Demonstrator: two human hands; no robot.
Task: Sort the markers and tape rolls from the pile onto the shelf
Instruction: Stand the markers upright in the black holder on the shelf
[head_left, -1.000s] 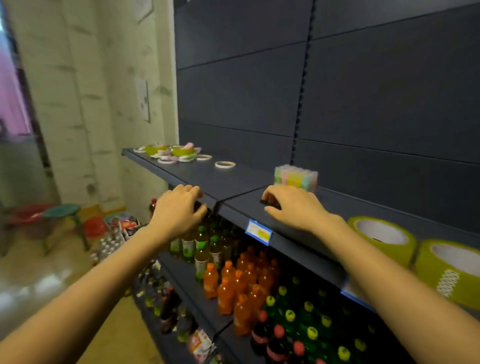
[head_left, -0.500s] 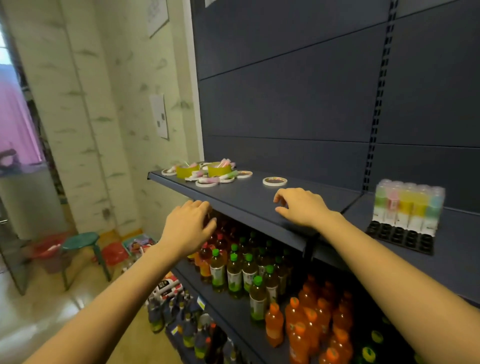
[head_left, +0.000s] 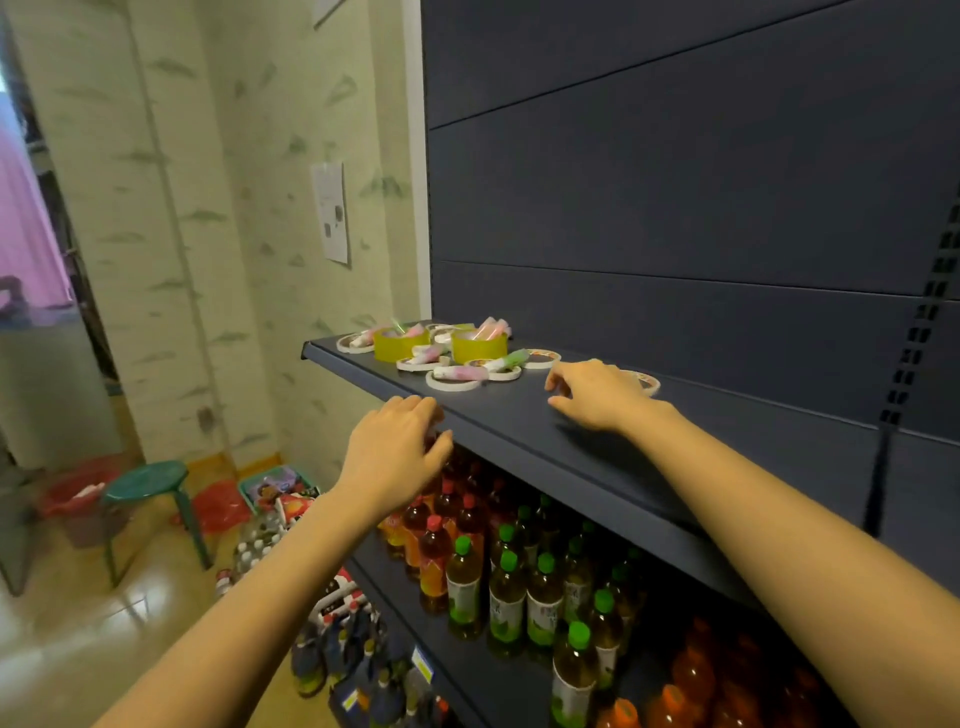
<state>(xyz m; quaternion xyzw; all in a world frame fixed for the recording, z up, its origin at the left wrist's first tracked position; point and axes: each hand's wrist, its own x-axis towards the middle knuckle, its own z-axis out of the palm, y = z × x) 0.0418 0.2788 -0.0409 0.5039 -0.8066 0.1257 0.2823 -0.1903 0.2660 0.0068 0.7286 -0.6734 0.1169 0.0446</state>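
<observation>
Step in hand: reach for the next pick. Right grip (head_left: 597, 395) hovers over the shelf (head_left: 519, 431), fingers loosely bent and empty, beside a stray flat tape roll (head_left: 647, 383). Left grip (head_left: 397, 452) is empty at the shelf lip. Pile (head_left: 441, 358) is upper centre of frame. I count two wide yellow tape rolls (head_left: 401, 347), about six flat white ones and roughly six pastel markers (head_left: 462, 372). Next: pinch one item.

The dark grey shelf (head_left: 519, 421) carries a pile (head_left: 423, 357) at its left end: two yellow tape rolls (head_left: 401, 345) among flat white tape rolls (head_left: 451, 384), pastel markers (head_left: 462, 372) lying across them. One single white roll (head_left: 648, 382) lies apart, further right.
</observation>
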